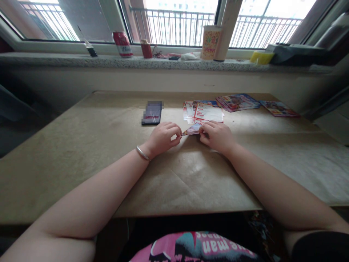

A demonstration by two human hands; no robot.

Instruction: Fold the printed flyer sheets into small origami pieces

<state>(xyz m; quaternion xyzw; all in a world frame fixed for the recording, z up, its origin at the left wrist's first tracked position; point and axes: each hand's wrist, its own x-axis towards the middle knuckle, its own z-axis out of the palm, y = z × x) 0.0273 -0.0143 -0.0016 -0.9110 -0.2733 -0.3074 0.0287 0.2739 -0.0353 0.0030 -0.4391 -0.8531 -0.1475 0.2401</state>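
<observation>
A small folded piece of printed paper is stretched between my two hands, just above the table. My left hand, with a silver bangle on its wrist, pinches the pointed left end between thumb and finger. On the other side my right hand is closed on the right end, its fingers hiding part of the paper. Directly behind the paper lie several loose leaflets, white with red print. A dark phone rests on the table beyond my left hand.
Stacks of colourful leaflets and a further leaflet pile lie at the back right of the table. On the windowsill stand a red can, a small red container, a patterned cup and a yellow object.
</observation>
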